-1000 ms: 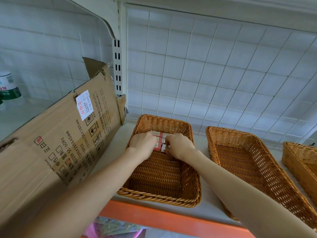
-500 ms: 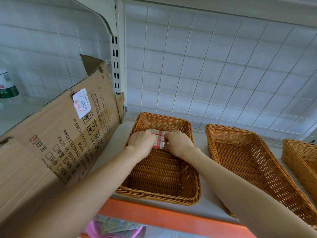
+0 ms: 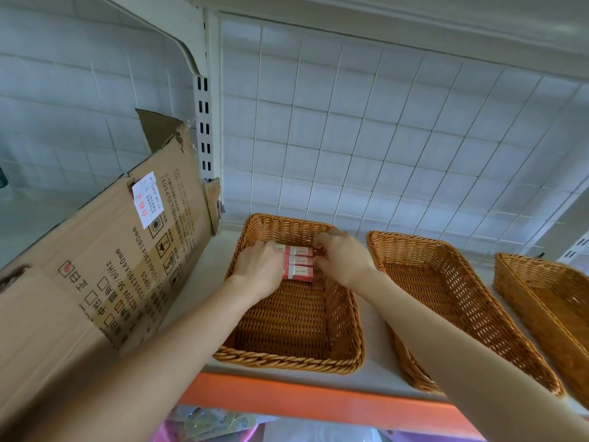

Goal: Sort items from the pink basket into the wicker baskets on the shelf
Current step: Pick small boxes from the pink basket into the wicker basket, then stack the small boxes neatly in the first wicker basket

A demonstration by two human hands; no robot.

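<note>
A pink basket (image 3: 162, 435) shows below the near shelf edge (image 3: 318, 400). In the leftmost wicker basket (image 3: 287, 358), the left hand (image 3: 258, 266) and right hand (image 3: 345, 260) grip three small pink boxes (image 3: 298, 261) by their ends, fingers curled, near its far wall. A middle wicker basket (image 3: 446, 298) sits just to the right.

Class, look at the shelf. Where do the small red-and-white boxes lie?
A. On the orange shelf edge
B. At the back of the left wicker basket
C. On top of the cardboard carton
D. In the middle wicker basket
B: the boxes lie stacked side by side at the back of the left basket, with the left hand and right hand holding their ends.
</note>
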